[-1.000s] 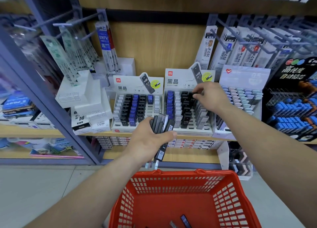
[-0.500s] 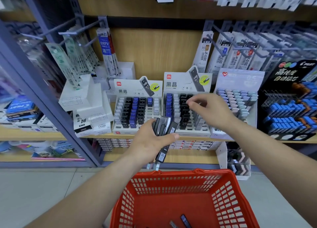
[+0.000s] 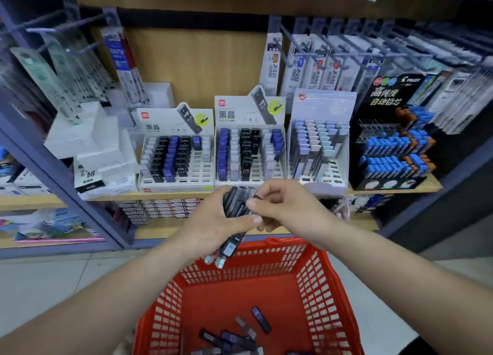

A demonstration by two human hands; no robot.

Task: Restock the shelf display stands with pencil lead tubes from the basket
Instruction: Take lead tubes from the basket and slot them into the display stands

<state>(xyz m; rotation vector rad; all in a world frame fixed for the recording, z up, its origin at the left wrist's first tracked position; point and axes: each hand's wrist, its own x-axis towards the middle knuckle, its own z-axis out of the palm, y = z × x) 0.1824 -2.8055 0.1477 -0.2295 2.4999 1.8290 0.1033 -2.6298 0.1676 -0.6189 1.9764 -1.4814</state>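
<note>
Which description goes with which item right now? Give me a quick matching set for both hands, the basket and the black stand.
Items:
1. left hand
2. right hand
3. red basket
4. black stand

States:
A. stands far right on the shelf, stocked with blue-capped tubes
B. wraps round the bundle of tubes
C. has loose tubes lying on its floor
D. pinches the bundle's upper end

Pairs: 1-B, 2-D, 3-C, 4-A.
</note>
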